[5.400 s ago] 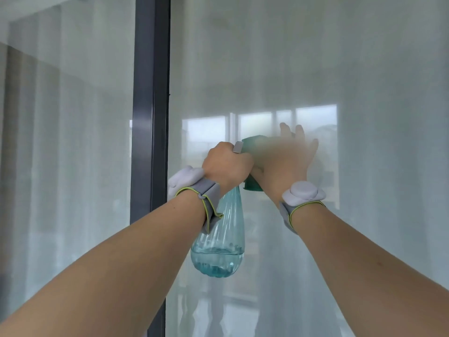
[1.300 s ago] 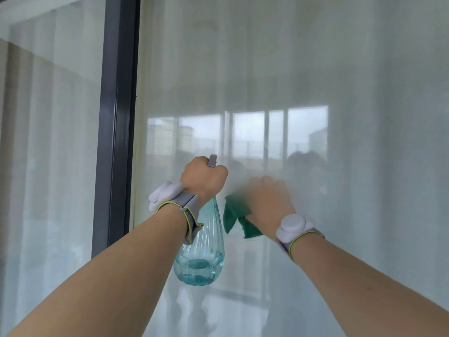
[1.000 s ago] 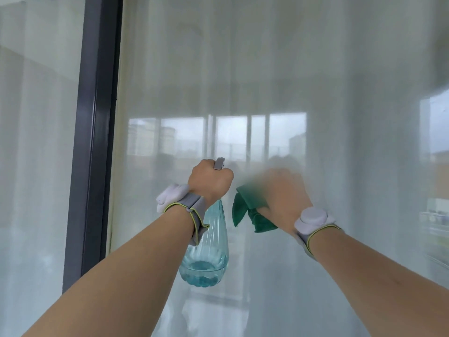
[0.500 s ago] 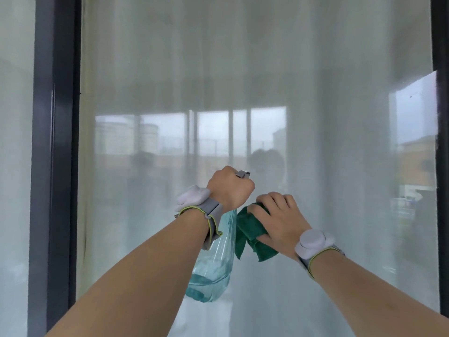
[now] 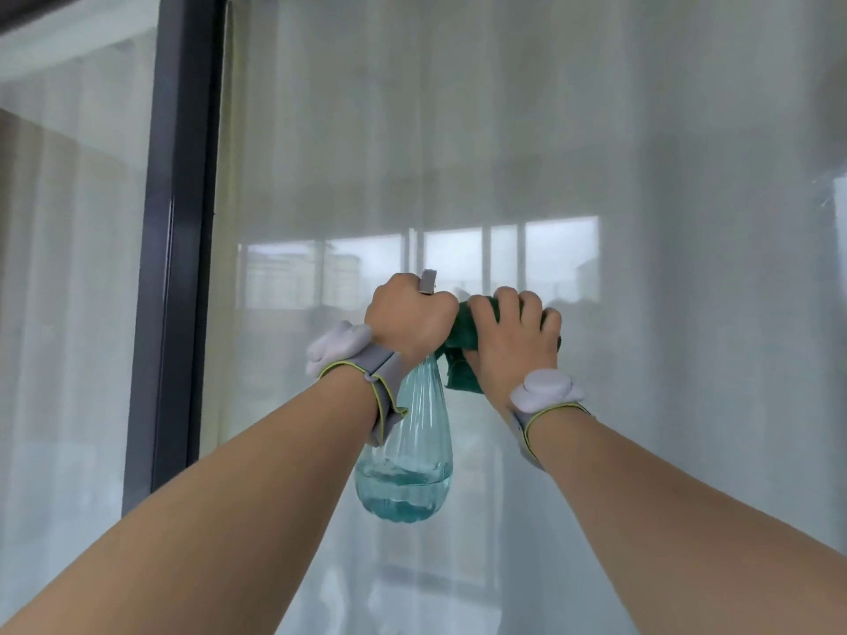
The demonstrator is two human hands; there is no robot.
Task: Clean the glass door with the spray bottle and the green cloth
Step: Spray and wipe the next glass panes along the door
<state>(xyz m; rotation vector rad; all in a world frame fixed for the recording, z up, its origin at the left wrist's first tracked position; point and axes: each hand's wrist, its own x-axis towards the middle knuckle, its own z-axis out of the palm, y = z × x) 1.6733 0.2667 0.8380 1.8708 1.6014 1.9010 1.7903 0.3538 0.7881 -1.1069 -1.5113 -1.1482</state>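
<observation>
Landmark: the dark door frame (image 5: 176,249). To its right, the glass door (image 5: 596,153) carries reflections; no streaks can be made out. The left hand (image 5: 409,320) is closed in a fist grip round the neck of the spray bottle (image 5: 410,456), which hangs upright with liquid pooled low, apparently kept at hand for the next spray. Further right of the frame, touching that fist, the right hand (image 5: 513,339) has fingers curled over the bunched green cloth (image 5: 460,355), seemingly pressing it to the pane for wiping. Grey wrist bands (image 5: 545,396) are worn on both arms. Judgement: wiping under way, with much of the pane apparently still to cover.
</observation>
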